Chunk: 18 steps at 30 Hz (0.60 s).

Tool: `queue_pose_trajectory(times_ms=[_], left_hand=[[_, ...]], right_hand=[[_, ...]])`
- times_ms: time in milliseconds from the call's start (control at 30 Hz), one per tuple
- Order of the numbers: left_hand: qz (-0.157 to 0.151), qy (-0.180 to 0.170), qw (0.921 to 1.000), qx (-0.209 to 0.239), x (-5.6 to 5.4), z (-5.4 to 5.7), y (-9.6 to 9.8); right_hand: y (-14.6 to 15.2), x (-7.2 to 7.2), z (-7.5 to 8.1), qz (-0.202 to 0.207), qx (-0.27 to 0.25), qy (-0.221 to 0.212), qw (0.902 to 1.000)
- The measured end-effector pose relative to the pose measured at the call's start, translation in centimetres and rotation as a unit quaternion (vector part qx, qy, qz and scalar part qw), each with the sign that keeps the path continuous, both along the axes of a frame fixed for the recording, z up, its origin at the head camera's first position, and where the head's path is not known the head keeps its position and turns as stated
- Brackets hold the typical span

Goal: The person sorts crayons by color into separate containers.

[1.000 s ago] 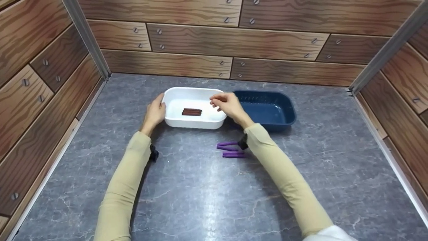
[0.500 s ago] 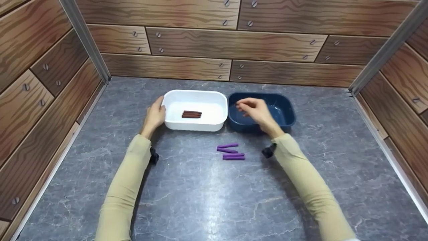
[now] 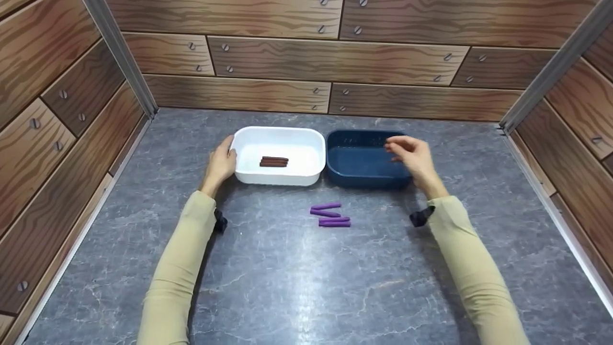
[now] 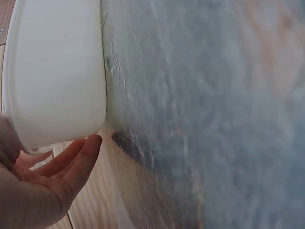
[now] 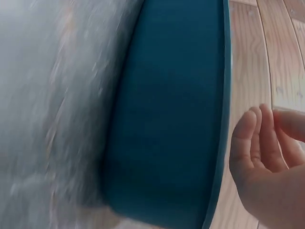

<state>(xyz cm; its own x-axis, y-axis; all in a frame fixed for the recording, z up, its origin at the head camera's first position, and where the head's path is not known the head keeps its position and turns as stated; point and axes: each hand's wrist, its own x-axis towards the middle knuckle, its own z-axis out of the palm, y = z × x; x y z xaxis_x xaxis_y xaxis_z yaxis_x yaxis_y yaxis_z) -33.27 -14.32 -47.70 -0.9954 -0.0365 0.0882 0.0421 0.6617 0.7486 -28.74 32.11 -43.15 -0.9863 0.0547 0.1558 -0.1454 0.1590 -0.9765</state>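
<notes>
A white rectangular tub (image 3: 280,178) stands at the back centre, with a few short brown sticks (image 3: 274,162) lying side by side inside. My left hand (image 3: 221,160) holds its left end; in the left wrist view, fingers (image 4: 86,160) touch the outer wall. To its right stands a dark blue tub (image 3: 368,182) with no items visible inside. Over that tub's right end hovers my right hand (image 3: 414,155), fingers loosely bent and nothing visible between them. Several slim purple sticks (image 3: 334,224) lie on the table in front of the tubs.
The grey marbled table (image 3: 268,268) is enclosed by wood-patterned walls (image 3: 268,57) at the back and both sides. Metal posts (image 3: 127,62) stand at the back corners. The two tubs sit close together, end to end.
My right hand has moved right, from above the white tub's right end across to the blue tub's right end. The left hand stays at the white tub; the sticks have not moved.
</notes>
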Motion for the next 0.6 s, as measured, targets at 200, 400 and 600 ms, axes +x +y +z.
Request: queue_pose_trajectory(times_ms=[200,400,600], left_hand=[[-0.005,0.001,1.0000,0.003,-0.1,0.2,-0.2],[-0.014,-0.003,0.9999,0.009,-0.1,0.5,-0.2],[0.000,-0.017,0.9989,0.044,0.0,0.5,0.0]], right_hand=[[1.8,-0.3,-0.5,-0.117,-0.033,0.009,0.9926],[3.3,-0.4,-0.8,-0.202,0.007,-0.015,0.9792],[4.1,-0.7,-1.3,-0.214,0.022,-0.037,0.9758]])
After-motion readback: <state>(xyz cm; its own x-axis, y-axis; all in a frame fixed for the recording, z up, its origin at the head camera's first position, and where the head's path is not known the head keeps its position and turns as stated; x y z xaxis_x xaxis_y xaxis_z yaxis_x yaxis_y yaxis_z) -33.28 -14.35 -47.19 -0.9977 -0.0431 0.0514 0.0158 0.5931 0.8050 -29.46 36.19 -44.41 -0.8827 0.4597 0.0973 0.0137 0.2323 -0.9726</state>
